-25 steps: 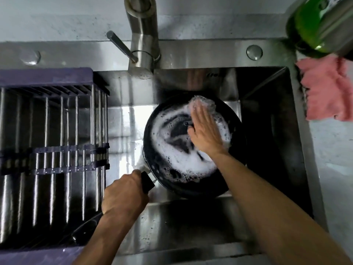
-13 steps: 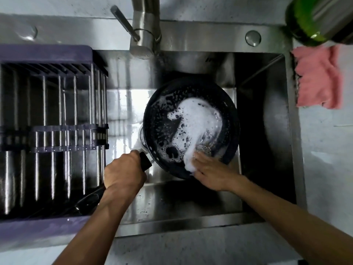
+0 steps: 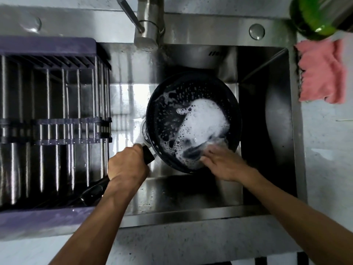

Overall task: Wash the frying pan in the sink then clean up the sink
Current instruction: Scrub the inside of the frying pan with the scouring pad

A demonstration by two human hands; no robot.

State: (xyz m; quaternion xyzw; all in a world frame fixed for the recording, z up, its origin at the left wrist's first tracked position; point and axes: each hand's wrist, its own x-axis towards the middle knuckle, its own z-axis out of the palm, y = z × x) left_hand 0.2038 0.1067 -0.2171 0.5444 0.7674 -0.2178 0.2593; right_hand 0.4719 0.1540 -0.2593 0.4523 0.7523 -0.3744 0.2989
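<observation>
A black frying pan (image 3: 172, 104) sits tilted in the steel sink (image 3: 191, 192), its inside covered with white foam (image 3: 204, 119). My left hand (image 3: 127, 165) grips the pan's black handle (image 3: 148, 154); the handle's end sticks out behind my wrist over the rack. My right hand (image 3: 223, 163) lies with fairly straight, motion-blurred fingers on the near inner side of the pan, pressing into the foam. Something pale and foamy shows under the fingertips; I cannot tell what it is.
The tap (image 3: 149, 25) stands at the back, spout left of the pan, no water running. A purple-framed metal drying rack (image 3: 53, 115) covers the sink's left part. A pink cloth (image 3: 322, 71) and a green bottle (image 3: 317, 14) are on the right counter.
My right hand swept from the pan's far side down to its near edge, then a little to the right, dragging the foam along. My left hand kept its grip on the handle.
</observation>
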